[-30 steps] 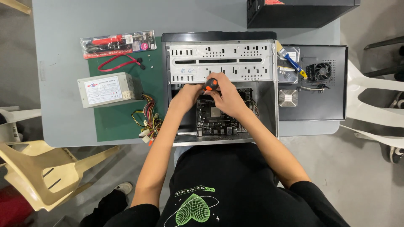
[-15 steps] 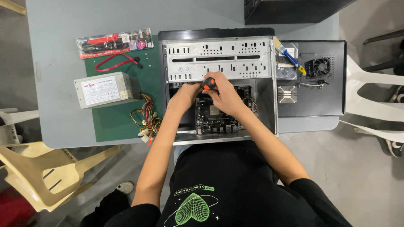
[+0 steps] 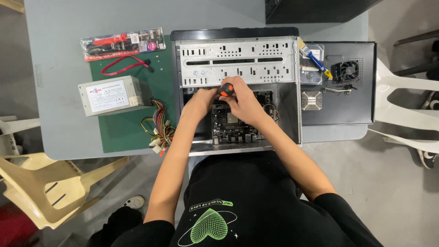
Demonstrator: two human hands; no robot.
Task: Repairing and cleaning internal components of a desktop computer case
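Both hands down in the open PC case on the bench. Right hand wrapped shut around an orange-handled screwdriver, handle poking up toward 12 o'clock, shaft hidden behind the grip. Left hand touching at 9 o'clock, fingers curled; can't tell what's pinched. Motherboard right below at 6 o'clock, nearer the right hand.

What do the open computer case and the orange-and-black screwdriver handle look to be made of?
The open grey computer case looks like bare sheet metal: dull silvery, punched with slots. The orange-and-black screwdriver handle, gripped by the right hand, seems moulded plastic or rubber; too small to be sure.
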